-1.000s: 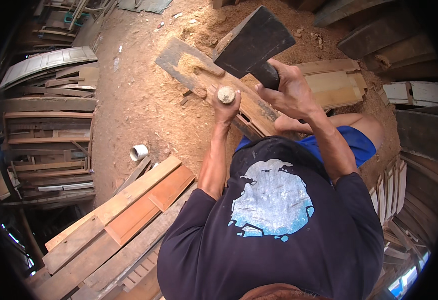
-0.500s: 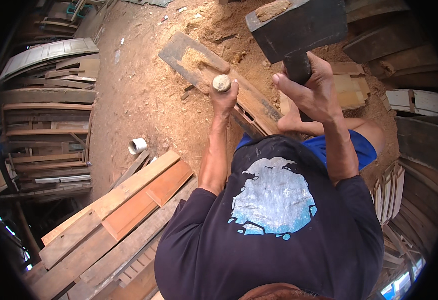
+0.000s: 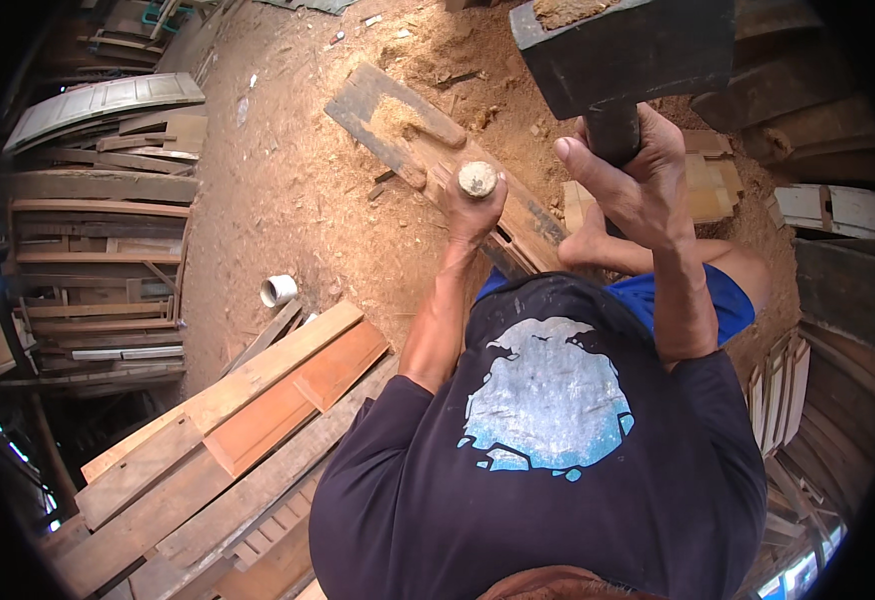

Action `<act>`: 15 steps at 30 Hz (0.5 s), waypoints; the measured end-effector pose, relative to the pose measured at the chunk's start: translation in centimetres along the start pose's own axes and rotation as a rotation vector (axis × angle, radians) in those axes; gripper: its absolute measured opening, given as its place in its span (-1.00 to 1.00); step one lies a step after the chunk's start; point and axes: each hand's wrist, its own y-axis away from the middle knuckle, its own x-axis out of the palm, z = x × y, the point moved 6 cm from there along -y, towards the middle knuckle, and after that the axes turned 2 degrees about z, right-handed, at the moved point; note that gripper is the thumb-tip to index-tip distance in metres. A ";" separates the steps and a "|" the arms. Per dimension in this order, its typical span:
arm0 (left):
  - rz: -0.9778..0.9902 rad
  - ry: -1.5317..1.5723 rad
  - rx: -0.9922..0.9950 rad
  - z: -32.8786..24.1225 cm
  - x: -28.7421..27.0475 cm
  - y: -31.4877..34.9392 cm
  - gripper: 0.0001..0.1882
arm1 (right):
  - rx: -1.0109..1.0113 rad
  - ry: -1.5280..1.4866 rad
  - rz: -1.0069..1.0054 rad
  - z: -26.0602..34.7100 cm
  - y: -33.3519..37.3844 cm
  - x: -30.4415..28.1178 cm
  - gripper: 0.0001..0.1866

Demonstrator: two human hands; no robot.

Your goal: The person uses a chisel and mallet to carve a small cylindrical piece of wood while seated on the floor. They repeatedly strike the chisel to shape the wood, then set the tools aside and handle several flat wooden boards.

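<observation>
The floor is leaving my left hand room leftward — stacked boards are blocking lower left, the mallet upper right.

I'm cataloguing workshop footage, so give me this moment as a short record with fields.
Left hand: closed around a tool handle, its round, pale end facing up; the tool's lower part is hidden
Right hand: gripping a dark mallet by its handle, head above the fist
Mallet and handle: apart
Near left hand: a long wooden board, slanting across the ground
Lower left: stacked planks, including a reddish panel
Ground also holds: a white cylinder, open end showing
Clothing: dark printed shirt, blue shorts
</observation>
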 end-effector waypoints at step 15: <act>0.025 0.024 -0.115 0.5 0.8 -1.3 -0.77 | -0.002 0.048 0.008 -1.6 -0.2 -0.2 -0.82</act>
